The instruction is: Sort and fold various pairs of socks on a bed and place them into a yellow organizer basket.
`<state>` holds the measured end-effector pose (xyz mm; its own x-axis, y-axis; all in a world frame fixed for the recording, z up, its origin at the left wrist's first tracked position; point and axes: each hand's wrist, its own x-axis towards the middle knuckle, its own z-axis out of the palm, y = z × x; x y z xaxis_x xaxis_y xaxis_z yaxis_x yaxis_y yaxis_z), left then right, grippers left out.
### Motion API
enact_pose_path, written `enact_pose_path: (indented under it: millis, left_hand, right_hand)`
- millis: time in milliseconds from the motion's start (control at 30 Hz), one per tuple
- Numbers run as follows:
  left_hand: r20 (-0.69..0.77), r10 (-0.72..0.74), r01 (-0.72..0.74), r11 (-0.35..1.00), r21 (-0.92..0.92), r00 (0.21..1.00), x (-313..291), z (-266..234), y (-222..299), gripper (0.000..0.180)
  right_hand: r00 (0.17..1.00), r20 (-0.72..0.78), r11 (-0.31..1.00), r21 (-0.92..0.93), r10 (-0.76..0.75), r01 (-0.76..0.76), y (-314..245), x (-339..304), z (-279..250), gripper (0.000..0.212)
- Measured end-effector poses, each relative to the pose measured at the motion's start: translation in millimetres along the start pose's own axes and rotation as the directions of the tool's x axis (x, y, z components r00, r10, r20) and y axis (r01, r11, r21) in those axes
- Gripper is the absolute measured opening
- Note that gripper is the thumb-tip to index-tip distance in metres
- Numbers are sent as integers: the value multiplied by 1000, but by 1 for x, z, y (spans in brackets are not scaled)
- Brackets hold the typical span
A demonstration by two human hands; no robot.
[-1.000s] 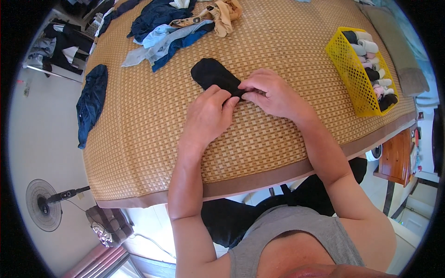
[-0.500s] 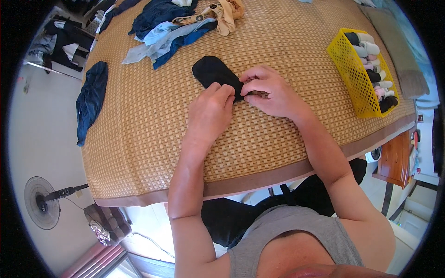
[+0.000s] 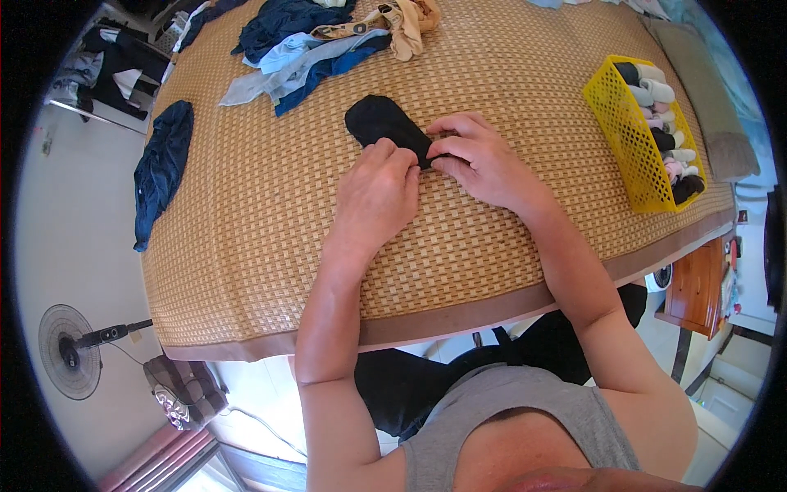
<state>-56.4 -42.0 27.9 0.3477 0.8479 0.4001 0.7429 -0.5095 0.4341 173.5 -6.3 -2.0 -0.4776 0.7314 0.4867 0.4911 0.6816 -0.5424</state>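
Note:
A black sock (image 3: 384,120) lies on the woven mat (image 3: 270,213), its rounded end pointing away to the left. My left hand (image 3: 379,193) pinches the sock's near edge, fingers curled over it. At the sock's right end, my right hand (image 3: 479,161) grips the fabric between thumb and fingers. The two hands are close together, and part of the sock is hidden beneath my left fingers.
To the right stands a yellow perforated basket (image 3: 611,123) holding several rolled socks. A pile of clothes (image 3: 307,57) lies at the far side, and dark blue garment (image 3: 164,172) at the left edge. A grey pillow (image 3: 701,107) borders the far right; a fan (image 3: 72,351) stands beyond the mat.
The right end of the sock is drawn in slightly and narrower between my fingers. My right hand has closed more on it. The whole view has shifted a little.

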Motion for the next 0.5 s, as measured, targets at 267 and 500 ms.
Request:
enact_pose_path:
  millis: [267,500]
  left_hand:
    - [-28,-133,131,989,-75,991,3,12,-10,11]
    - [-153,-29,29,1000,-4,988,7,13,-17,14]
  right_hand:
    - [986,-25,981,-99,164,-166,-3,12,12,18]
    - [964,-19,957,-121,264,-265,-8,19,12,21]
